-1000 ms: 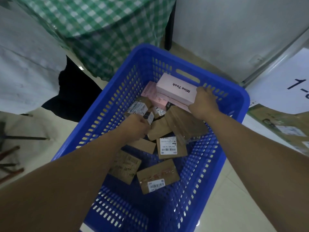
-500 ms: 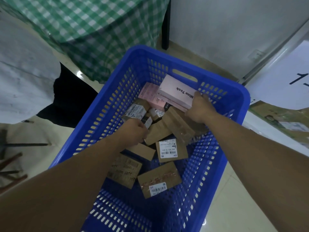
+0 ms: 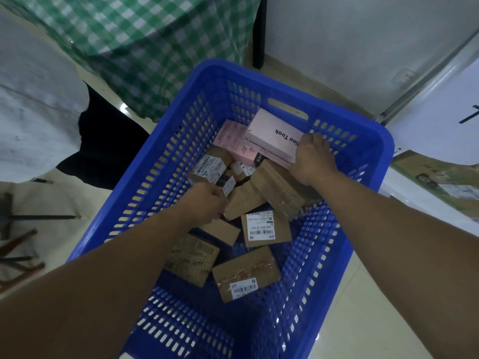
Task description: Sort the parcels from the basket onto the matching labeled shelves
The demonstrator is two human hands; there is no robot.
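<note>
- Gripping the near right end of the pink box [image 3: 272, 133], the right hand [image 3: 312, 158] has its fingers curled over the top edge, next to the printed lettering.
- That box lies on top of the pile at the far end of the blue basket [image 3: 233, 67]. Its long axis runs from far left to near right, so it points toward the hand holding it.
- It rests on a flatter pink parcel [image 3: 230, 139], with its near edge just beside a long brown parcel [image 3: 278, 190].
- The left hand [image 3: 207, 200] is lower, in the middle of the basket. Its knuckles are up and it is touching a small labelled parcel [image 3: 228, 183]. I cannot tell whether it holds the parcel, because its fingers are hidden.
- The right hand is plainly nearer the pink box, and I judge a straight lift would clear the basket's far wall.
- More brown parcels lie loose on the basket floor, one of them showing a barcode label [image 3: 261, 230].
- A white sheet [image 3: 440, 125] marked with a dark figure is off to the right, probably a shelf label.
- A green checked cloth [image 3: 155, 47] hangs beyond the basket.
</note>
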